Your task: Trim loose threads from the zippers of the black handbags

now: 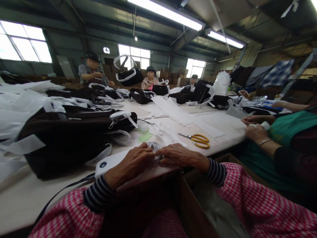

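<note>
At the table's front edge my left hand (pixel 133 162) and my right hand (pixel 183 155) are close together, fingers bent and closed around a small grey-white bundle (pixel 155 145). My fingers cover much of it, and its kind does not show. Under my left wrist lies a flat white object (pixel 102 164) with a dark round spot; a dark strap runs near it. A large black bag (pixel 66 142) stands to the left, with a white-wrapped tag or clip hanging from it. Right of the bundle, yellow-handled scissors (pixel 199 140) rest on the table, touched by neither hand.
Green scraps (pixel 145 136) and white paper strips (pixel 184 114) lie across the table (pixel 223 145). More black bags (pixel 141 96) stand behind. Beside me on the right, a co-worker in green (pixel 292 132) handles something white. An open cardboard box (pixel 189 201) is below the edge.
</note>
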Available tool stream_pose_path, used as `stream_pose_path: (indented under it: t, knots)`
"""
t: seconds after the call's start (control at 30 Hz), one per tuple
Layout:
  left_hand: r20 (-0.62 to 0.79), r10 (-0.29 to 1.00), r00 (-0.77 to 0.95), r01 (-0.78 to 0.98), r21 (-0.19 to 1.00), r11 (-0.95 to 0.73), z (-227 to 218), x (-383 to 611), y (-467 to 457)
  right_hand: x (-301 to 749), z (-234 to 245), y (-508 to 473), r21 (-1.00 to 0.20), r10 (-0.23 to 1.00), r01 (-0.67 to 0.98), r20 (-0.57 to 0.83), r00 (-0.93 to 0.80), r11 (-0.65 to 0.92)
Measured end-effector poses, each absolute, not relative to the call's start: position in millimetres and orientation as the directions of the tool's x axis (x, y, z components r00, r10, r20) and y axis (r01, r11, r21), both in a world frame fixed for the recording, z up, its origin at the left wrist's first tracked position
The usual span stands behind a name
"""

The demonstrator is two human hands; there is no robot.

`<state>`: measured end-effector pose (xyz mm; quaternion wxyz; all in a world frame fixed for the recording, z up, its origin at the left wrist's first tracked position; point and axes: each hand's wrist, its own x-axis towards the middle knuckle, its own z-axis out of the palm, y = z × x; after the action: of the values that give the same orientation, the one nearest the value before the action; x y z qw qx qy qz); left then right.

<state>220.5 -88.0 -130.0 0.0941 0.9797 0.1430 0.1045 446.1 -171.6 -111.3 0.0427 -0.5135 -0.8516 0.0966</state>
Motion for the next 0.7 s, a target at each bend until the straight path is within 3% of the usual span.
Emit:
stream_pose_path:
  t: [0.1,0.2,0.47,0.7]
  knots:
    - [0.180,0.232,0.956,0.177,0.279,-0.944,-125,215,-72,450,-110,-168,-0.203,0.882,0.868,-0.039,-0.469,0.453]
    - [0.149,0.254,0.956,0.197,0.317,-0.928,-122,212,-65,449,-117,-166,-0.211,0.890,0.870,0.005,-0.455,0.446]
    - [0.141,0.375,0.916,0.368,0.077,-0.927,-142,230,-86,439,-125,-163,-0.162,0.915,0.901,0.033,-0.403,0.403]
    - [0.220,0.477,0.851,0.476,0.057,-0.877,-155,240,-93,441,-130,-166,-0.232,0.916,0.887,0.068,-0.395,0.400]
